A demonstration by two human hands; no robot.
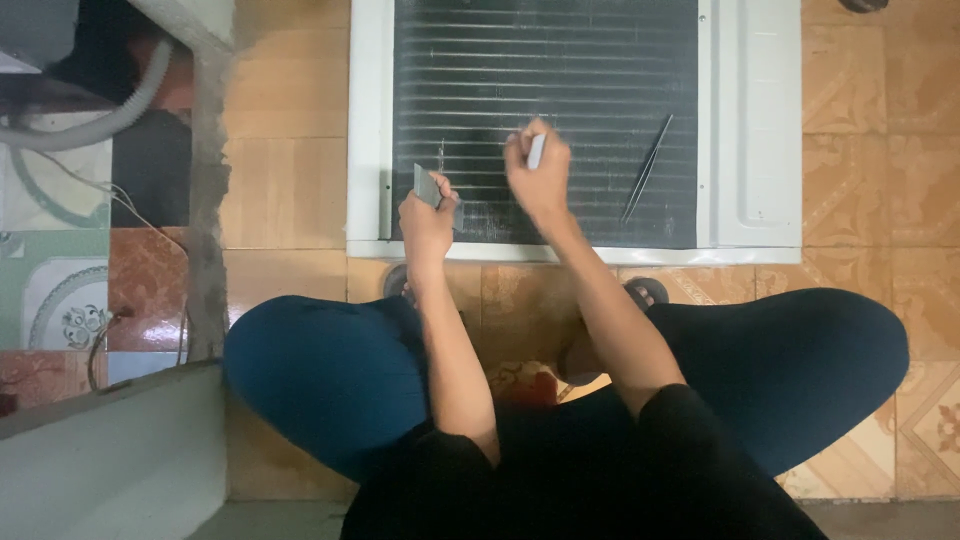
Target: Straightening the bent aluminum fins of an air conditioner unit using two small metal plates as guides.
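A white air-conditioner unit (760, 120) lies flat on the tiled floor, its dark finned coil (590, 80) facing up. My left hand (426, 222) grips a small flat grey card-like piece (426, 185) at the coil's near left edge. My right hand (540, 175) holds a thin white tool (537, 150) with its tip on the fins near the coil's middle. A pair of slim metal tweezers (648, 168) rests loose on the fins to the right of my right hand.
I sit squatting with knees (320, 370) spread in dark trousers just before the unit. A grey hose (110, 115) and thin wires (110, 200) lie at left beside a concrete strip. A white ledge (110, 460) fills the lower left corner.
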